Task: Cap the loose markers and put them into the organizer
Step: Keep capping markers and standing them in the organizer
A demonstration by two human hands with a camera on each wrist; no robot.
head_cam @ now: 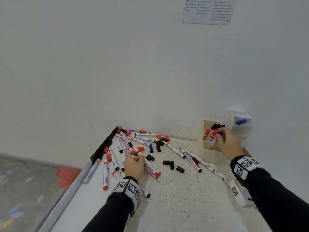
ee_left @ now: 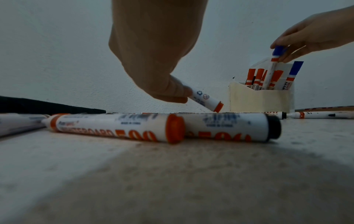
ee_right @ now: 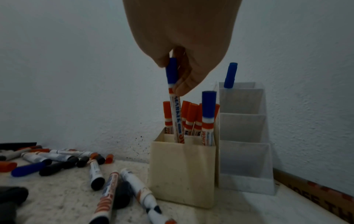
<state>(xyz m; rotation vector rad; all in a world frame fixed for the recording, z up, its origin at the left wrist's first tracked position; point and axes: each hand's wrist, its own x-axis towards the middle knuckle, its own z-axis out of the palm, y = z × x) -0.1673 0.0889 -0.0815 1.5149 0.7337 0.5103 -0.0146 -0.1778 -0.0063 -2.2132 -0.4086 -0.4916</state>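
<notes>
A cream organizer (head_cam: pixel 208 153) (ee_right: pixel 182 171) stands at the back right and holds several capped red markers plus a blue-capped one (ee_right: pixel 208 106). My right hand (head_cam: pixel 225 139) (ee_right: pixel 182 63) pinches a blue-capped marker (ee_right: pixel 173 94) (ee_left: pixel 275 60) upright, its lower end inside the organizer. My left hand (head_cam: pixel 135 162) (ee_left: pixel 164 87) grips a white marker with a red end (ee_left: pixel 205 100) (head_cam: pixel 139 152), lifted slightly off the table. Several loose markers and black, red and blue caps lie scattered on the speckled table (head_cam: pixel 175 190).
A translucent tiered holder (head_cam: pixel 240 124) (ee_right: pixel 243 136) with a blue-capped marker stands behind the organizer against the wall. A black strip (head_cam: pixel 105 144) runs along the table's left edge. A cardboard edge (ee_right: pixel 316 197) lies at the right.
</notes>
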